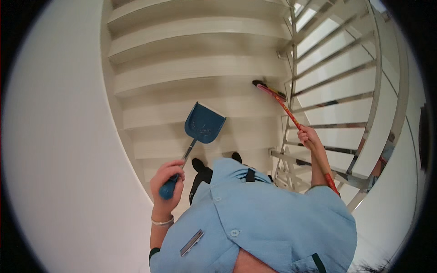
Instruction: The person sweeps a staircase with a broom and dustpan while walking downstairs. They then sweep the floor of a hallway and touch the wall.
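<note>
My left hand (169, 184) grips the blue handle end of a long-handled dustpan (205, 123). Bits of pale debris lie in its blue pan, whose light front lip points up the stairs. My right hand (309, 135) is closed around the red and wooden stick of a broom (288, 111). The broom's head (269, 90), pink with dark bristles, rests on a stair tread at the right, close to the railing posts. Pan and broom head are well apart. Whether the pan touches a step I cannot tell.
Cream-coloured stairs (201, 65) rise ahead of me. A metal railing (334, 99) with several bars runs along the right side. A plain white wall (65, 136) bounds the left. My dark shoes (198, 165) stand on a lower step.
</note>
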A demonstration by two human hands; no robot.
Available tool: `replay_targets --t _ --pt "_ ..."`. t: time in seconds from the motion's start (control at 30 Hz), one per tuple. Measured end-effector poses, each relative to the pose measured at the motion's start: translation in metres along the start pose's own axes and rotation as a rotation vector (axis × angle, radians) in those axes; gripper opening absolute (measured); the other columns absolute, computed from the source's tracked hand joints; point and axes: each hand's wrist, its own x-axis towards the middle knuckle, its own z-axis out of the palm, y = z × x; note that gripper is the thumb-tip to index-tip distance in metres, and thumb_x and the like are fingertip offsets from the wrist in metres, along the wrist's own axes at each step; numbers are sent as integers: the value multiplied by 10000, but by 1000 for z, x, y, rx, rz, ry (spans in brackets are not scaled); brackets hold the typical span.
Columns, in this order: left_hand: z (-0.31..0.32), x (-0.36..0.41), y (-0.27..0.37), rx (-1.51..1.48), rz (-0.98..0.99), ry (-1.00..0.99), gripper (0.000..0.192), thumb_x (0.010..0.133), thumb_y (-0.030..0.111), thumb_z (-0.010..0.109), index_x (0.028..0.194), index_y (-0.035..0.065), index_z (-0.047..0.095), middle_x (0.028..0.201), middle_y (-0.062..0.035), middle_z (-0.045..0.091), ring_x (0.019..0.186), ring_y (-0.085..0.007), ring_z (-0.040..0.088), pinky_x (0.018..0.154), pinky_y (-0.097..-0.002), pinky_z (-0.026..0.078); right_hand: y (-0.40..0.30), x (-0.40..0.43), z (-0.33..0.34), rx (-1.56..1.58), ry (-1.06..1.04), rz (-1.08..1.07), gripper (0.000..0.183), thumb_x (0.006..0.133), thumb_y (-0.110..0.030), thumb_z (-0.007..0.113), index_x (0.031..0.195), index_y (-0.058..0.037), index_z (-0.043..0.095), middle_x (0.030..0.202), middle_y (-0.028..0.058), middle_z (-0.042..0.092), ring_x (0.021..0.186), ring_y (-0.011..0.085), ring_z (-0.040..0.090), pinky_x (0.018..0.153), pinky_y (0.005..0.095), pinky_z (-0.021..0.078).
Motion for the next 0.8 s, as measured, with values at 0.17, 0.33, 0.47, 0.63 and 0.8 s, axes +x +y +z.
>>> replay_targets --t 0.17,0.33,0.47,0.63,0.8 --pt "-10 17 -10 -76 35 55 250 702 -139 534 908 -12 599 1024 -172 634 749 -141 594 695 -257 486 86 -25 44 -184 -130 97 253 976 -153 491 1227 -126 516 656 -86 355 458 -14 262 359 117 191" --pt "14 15 -16 -93 -64 16 284 693 -125 500 935 -9 593 1062 -157 618 733 -134 580 664 -246 505 137 -100 77 -414 -269 332 461 989 -159 496 1438 -144 393 724 -30 407 499 15 292 385 143 219" --pt "23 10 -12 -113 -67 33 271 693 -116 497 924 -8 591 1059 -154 615 736 -141 586 633 -247 537 123 -126 55 -507 -281 205 454 988 -205 515 1427 -151 416 717 -17 438 490 26 334 387 154 238" --pt "21 4 -9 -80 -108 24 246 704 -91 488 906 5 591 1059 -166 610 837 -160 603 613 -266 571 51 -73 -4 -743 52 -210 416 966 -251 556 1357 -129 484 670 -15 478 470 38 415 372 184 294" --pt "18 1 -13 -94 -84 37 251 705 -88 486 910 9 594 1061 -172 610 868 -165 604 620 -263 569 20 4 -21 -297 22 -250 368 965 -225 557 1316 -127 506 653 -28 471 455 28 377 368 174 280"
